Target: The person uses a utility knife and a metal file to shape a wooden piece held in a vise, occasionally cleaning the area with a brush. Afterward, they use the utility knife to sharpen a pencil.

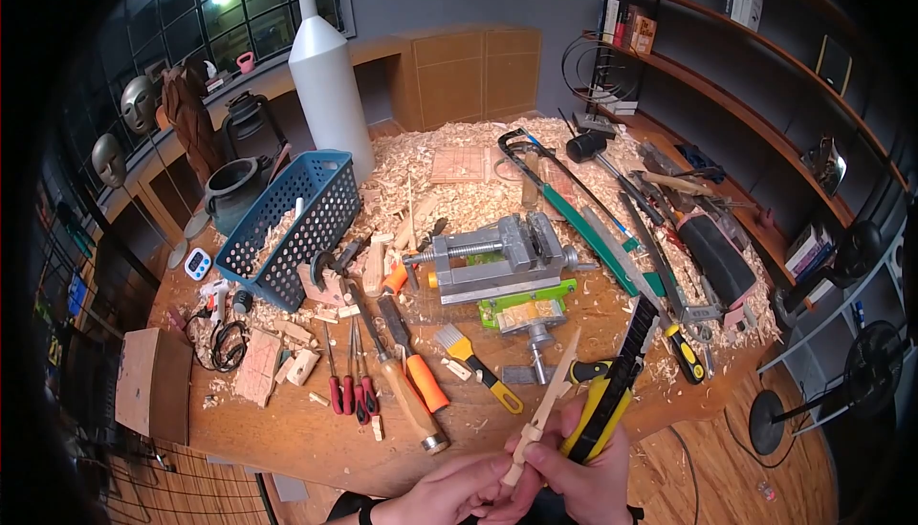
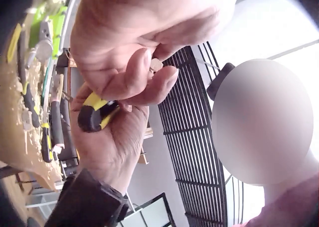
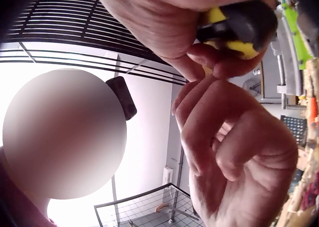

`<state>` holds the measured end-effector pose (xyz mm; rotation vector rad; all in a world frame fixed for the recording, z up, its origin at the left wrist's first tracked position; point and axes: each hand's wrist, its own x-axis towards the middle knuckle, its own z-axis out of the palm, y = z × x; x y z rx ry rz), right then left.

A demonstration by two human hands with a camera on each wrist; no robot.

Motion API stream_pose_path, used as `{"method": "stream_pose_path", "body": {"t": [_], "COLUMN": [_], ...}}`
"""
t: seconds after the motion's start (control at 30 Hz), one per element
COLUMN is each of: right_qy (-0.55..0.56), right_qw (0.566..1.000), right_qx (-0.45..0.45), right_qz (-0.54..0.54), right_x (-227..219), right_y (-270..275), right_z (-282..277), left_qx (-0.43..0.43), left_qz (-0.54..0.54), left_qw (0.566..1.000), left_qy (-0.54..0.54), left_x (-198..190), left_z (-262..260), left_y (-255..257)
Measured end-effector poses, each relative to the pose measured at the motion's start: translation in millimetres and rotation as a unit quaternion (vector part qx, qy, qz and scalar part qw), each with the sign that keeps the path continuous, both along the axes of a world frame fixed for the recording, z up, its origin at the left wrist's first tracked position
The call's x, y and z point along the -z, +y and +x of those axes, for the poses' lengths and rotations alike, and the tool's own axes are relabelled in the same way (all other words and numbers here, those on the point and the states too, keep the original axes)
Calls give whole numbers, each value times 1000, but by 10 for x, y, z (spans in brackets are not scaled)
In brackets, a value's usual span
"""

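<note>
Fingers of my left hand (image 1: 457, 489) pinch the grip of a small carved wooden sword (image 1: 553, 393), its pointed blade tilted up and away from me. My right hand (image 1: 591, 479) grips a yellow and black utility knife (image 1: 610, 399) that points up beside the wood. The right thumb lies right by the sword's guard. In the left wrist view, the end of the wood (image 2: 156, 65) peeks out between left thumb and finger, and the knife's rounded butt (image 2: 91, 119) sticks out of the right fist. Both hands meet closely in the right wrist view, hiding most of the wood.
A metal vise (image 1: 497, 262) stands mid-table amid wood shavings. Nearer lie a chisel (image 1: 421, 382), a wire brush (image 1: 478, 367), red-handled tools (image 1: 354, 396) and a wooden-handled tool (image 1: 406, 401). A blue basket (image 1: 296, 229) is at left; saws (image 1: 602, 238) lie at right.
</note>
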<state>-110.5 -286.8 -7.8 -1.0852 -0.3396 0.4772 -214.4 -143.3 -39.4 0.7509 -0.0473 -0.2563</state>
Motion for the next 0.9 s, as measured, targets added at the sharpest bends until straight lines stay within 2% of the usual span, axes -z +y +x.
{"method": "stream_pose_path", "body": {"t": [0.07,0.1,0.17,0.2,0.3,0.43,0.5,0.53,0.6,0.83,0.9], "right_qy": [-14,-27,-37,-46,-14,-22,-66,-65,-127,-119,-94], "right_qw": [999,998,996,995,995,995,996,996,986,991,995], "right_qx": [17,33,45,55,69,67,52,51,36,0,10], "right_qz": [-28,-55,-64,-73,-74,-75,-33,-33,-99,-62,-14], "right_x": [-41,-51,-34,-28,-87,-103,-34,-16,6,66,107], "right_y": [2,4,14,22,42,27,29,13,-23,-48,-19], "right_z": [-21,-28,-44,-52,-97,-128,-105,-100,-90,-88,-109], "left_qx": [-56,-56,-102,-99,-126,-139,-146,-147,-167,-159,-147], "left_qz": [31,31,274,279,302,307,433,434,498,499,497], "left_qw": [994,994,954,955,945,941,888,888,843,843,846], "left_qy": [92,92,68,24,-5,-8,-39,-38,-112,-119,-127], "left_x": [-13,-39,-134,-195,-166,-211,-185,-165,-133,-189,-190], "left_z": [-33,-27,10,32,55,76,41,52,84,106,115], "left_y": [-18,-29,-64,-72,-127,-141,-103,-87,-50,-30,-15]}}
